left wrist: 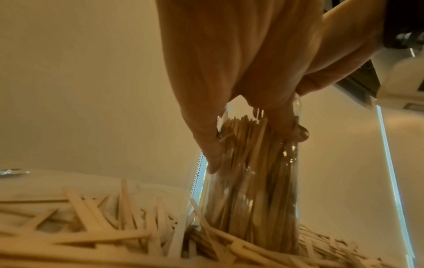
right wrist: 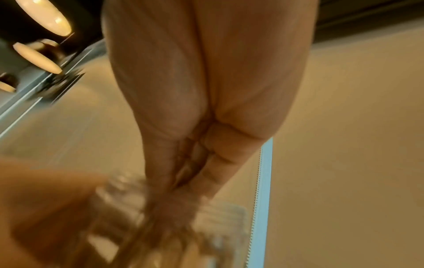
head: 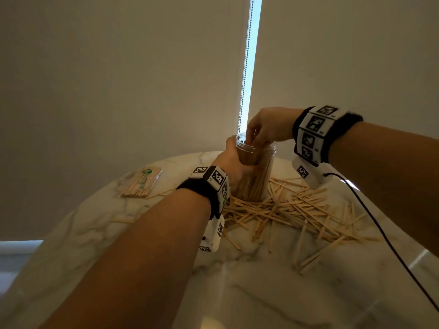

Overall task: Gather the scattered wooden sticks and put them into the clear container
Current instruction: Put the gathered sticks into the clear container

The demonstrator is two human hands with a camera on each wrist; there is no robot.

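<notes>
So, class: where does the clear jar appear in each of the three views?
Head: clear jar at centre, left hand round it.
Left wrist: right of centre, full of sticks.
Right wrist: blurred, bottom centre.
Shared landmark: the blind's bead chain behind it.

Container mouth: blocked by right hand (head: 266,129) fingers (head: 252,136) inside clear container (head: 262,176).
Near container: loose sticks (head: 285,210) crowd the counter (head: 237,293).
Left of container: packet (head: 142,182), bare counter around it.
</notes>
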